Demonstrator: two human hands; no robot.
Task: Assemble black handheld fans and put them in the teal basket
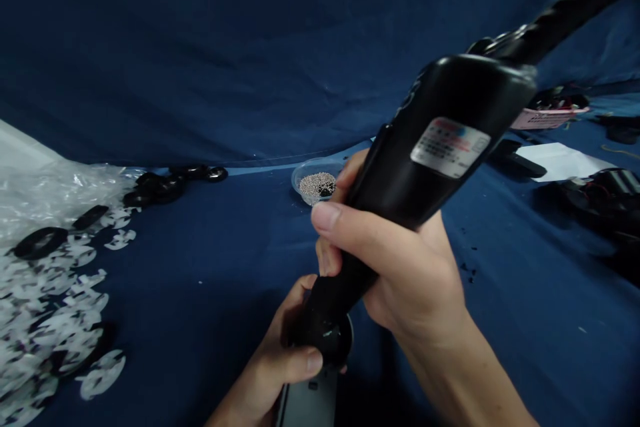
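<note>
The right hand (415,273) was wrapped around a black, smooth-cased handheld tool (400,180), thick at the top and narrower below, its fingers closed about the slimmer part and its thumb lying across the near side. The tool slanted from upper right to lower centre; a white rectangular label with red and blue print (450,147) faced the camera, and a ribbed black cable (575,13) ran from its top toward the upper right corner. Below it, the left hand (270,353) gripped a grey, flat-faced part with a rounded black end (311,403), thumb pressed on the front and fingers curled behind, mostly hidden. The tool's lower end lay over that black end, though whether its tip touched could not be told. Beyond the hands, a clear round plastic bowl (311,201) held many tiny silvery pieces (315,184), resting on a dark blue cloth (200,327). To the left lay a heap of flat white cut-out plastic pieces (75,300), with glossy black rings (41,242) and crumpled clear plastic sheeting (50,200) near it. To the right were a pink plastic basket (543,120) and a white sheet of paper (573,161)
</note>
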